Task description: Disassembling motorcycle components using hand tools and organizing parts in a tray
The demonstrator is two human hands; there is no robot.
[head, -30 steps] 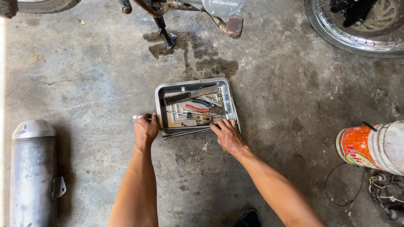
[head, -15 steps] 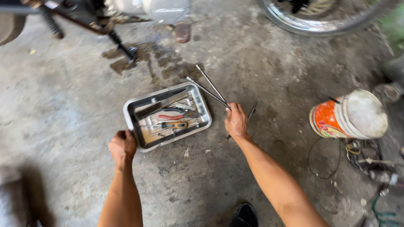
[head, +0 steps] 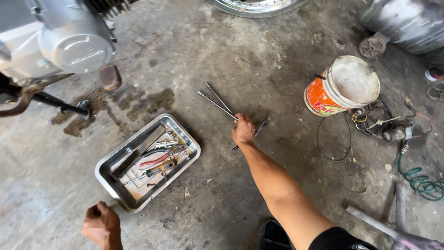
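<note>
Rods: several long metal rods (head: 217, 103) lie on the concrete floor (head: 259, 60), just right of the metal tray (head: 121, 194); two reach up-left, two more show at the hand's right.
Right hand: the right hand (head: 243, 130) rests on the rods, fingers curled over them; a firm grip cannot be told.
Left hand: the left hand (head: 101, 224) is a closed fist near the tray's lower corner, whether pinching anything is unclear.
Risk: rods may roll or slip apart, since one hand covers several.
Count: one tray, one bucket (head: 342, 88) right of it, two hands.
</note>
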